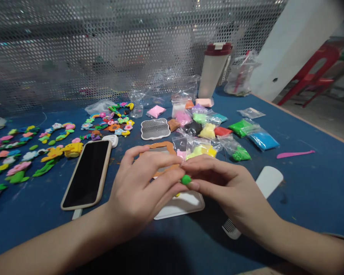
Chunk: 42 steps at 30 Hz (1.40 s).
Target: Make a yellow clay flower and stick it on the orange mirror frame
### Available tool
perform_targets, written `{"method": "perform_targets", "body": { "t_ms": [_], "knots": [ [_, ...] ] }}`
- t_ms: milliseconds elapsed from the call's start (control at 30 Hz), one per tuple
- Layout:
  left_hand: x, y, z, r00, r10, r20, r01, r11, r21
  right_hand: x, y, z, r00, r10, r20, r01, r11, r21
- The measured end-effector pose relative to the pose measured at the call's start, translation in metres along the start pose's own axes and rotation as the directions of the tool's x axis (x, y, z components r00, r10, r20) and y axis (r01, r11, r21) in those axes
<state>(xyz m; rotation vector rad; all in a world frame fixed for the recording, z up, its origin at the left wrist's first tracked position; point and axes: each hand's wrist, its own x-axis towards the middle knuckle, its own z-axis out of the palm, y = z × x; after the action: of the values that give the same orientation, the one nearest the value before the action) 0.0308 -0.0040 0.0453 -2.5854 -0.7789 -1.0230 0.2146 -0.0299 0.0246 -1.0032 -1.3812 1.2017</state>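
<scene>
Between the fingertips of both hands is a small green clay ball point(185, 179). My left hand point(145, 187) is closed, its fingertips against the ball's left side. My right hand point(232, 187) pinches it from the right with thumb and fingers. Beneath them lies a white hand mirror, its white handle part point(186, 206) showing below my fingers. A mirror frame covered in orange-brown clay point(163, 146) is partly hidden behind my left hand. A white comb point(271, 178) passes under my right hand, its teeth showing lower down.
Several bags of coloured clay point(208, 130) lie beyond my hands, near a small white-framed mirror point(155, 129). A phone point(87, 173) and clay flower pieces point(54, 152) are left. At right is a pink tool point(295, 154); behind stand a tumbler point(213, 72) and metal mesh point(103, 49).
</scene>
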Motion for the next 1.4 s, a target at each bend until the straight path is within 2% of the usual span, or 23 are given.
{"method": "perform_targets", "body": {
  "t_ms": [233,400,600,767,900,1067,1400],
  "knots": [
    [0.0,-0.001,-0.002,0.994,-0.107,0.02,0.108,0.992,-0.066,-0.003,0.0,-0.003,0.99,-0.138,0.019,0.139,0.979,-0.149],
    [-0.001,-0.003,-0.005,0.995,-0.095,0.026,0.096,0.994,-0.052,-0.004,0.0,-0.003,0.981,-0.183,0.064,0.192,0.963,-0.19],
    [-0.002,-0.005,-0.006,0.996,-0.089,0.023,0.09,0.994,-0.054,-0.003,0.003,-0.003,0.988,-0.147,0.038,0.151,0.98,-0.126],
    [-0.002,-0.006,-0.007,0.997,-0.062,0.042,0.063,0.998,-0.024,-0.002,0.004,-0.004,0.985,-0.143,0.092,0.155,0.979,-0.132],
    [-0.002,-0.006,-0.007,0.998,-0.038,0.049,0.037,0.999,0.016,-0.002,0.006,-0.004,0.986,-0.142,0.091,0.147,0.988,-0.045],
    [-0.001,-0.007,-0.005,0.998,-0.063,0.024,0.063,0.998,-0.006,-0.001,0.008,-0.005,0.986,-0.113,0.12,0.111,0.993,0.027],
    [-0.003,-0.01,0.0,0.998,-0.043,0.048,0.045,0.998,-0.036,0.001,0.007,-0.008,0.977,0.019,0.211,-0.033,0.997,0.066]
  ]
}}
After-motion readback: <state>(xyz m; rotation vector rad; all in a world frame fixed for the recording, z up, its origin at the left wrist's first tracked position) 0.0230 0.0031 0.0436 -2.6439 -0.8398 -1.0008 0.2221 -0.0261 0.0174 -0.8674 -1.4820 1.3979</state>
